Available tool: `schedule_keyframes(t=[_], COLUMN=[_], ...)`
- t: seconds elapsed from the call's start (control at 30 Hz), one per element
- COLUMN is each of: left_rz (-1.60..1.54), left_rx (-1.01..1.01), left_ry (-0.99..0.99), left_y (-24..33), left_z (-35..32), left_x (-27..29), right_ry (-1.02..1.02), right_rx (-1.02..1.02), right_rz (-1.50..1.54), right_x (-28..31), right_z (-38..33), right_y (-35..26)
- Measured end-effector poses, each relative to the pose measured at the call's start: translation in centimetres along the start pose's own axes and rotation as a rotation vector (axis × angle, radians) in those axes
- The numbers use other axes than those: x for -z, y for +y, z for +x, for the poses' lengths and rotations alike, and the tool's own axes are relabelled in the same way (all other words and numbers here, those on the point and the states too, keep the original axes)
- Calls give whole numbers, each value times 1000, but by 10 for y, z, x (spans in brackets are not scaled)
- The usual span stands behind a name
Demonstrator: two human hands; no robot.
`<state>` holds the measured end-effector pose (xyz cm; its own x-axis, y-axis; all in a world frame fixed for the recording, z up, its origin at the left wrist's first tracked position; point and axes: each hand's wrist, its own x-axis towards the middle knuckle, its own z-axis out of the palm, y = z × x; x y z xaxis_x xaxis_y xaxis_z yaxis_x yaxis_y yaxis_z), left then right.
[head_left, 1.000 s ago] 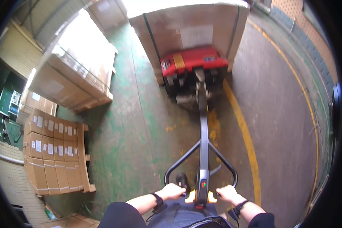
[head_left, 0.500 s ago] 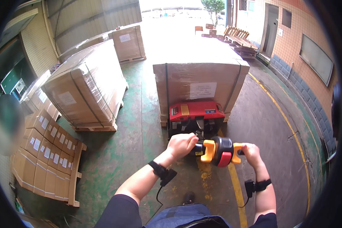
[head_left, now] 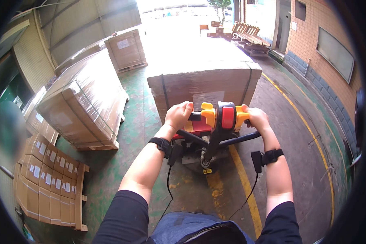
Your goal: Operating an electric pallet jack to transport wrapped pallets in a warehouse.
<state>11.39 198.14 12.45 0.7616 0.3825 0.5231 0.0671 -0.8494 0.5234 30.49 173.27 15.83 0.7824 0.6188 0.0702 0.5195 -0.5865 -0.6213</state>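
Observation:
My left hand (head_left: 179, 116) is closed round the left grip of the pallet truck handle (head_left: 218, 140). On the other side my right hand (head_left: 258, 118) is wrapped round its right grip. The handle is black with yellow guards and a red button (head_left: 228, 118) at the top. Behind its black bars, the truck's red body (head_left: 199, 127) is partly covered. Just beyond the truck stands a large carton (head_left: 207, 83) in clear wrap with dark straps. Both wrists wear black bands with small devices and cables.
To the left is another wrapped carton (head_left: 83, 110) on a pallet, and nearer, a pallet of small brown boxes (head_left: 49, 179). A tiled wall (head_left: 309, 44) runs along the right. Yellow lines (head_left: 245, 183) mark the floor. Stacked wooden pallets (head_left: 252, 38) stand farther off, near the bright opening.
Both hands have moved up in the picture with the handle, which now stands more upright. The handle's bars and base have come into view.

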Motion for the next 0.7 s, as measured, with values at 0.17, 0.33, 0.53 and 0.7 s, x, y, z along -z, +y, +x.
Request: schedule_keyframes(t=[0.17, 0.33, 0.53, 0.7], left_rz=[12, 33, 17, -50], left_rx=[4, 21, 50, 43], left_ry=[28, 73, 51, 20], left_y=[-20, -33, -60, -88], left_z=[48, 81, 138, 195], left_x=[-7, -18, -29, -43], right_ry=[-62, 56, 105, 107], right_rx=[-64, -32, -27, -43], right_rz=[-103, 136, 170, 269], right_x=[7, 1, -5, -8], right_z=[54, 91, 163, 230], right_y=[-13, -3, 6, 17])
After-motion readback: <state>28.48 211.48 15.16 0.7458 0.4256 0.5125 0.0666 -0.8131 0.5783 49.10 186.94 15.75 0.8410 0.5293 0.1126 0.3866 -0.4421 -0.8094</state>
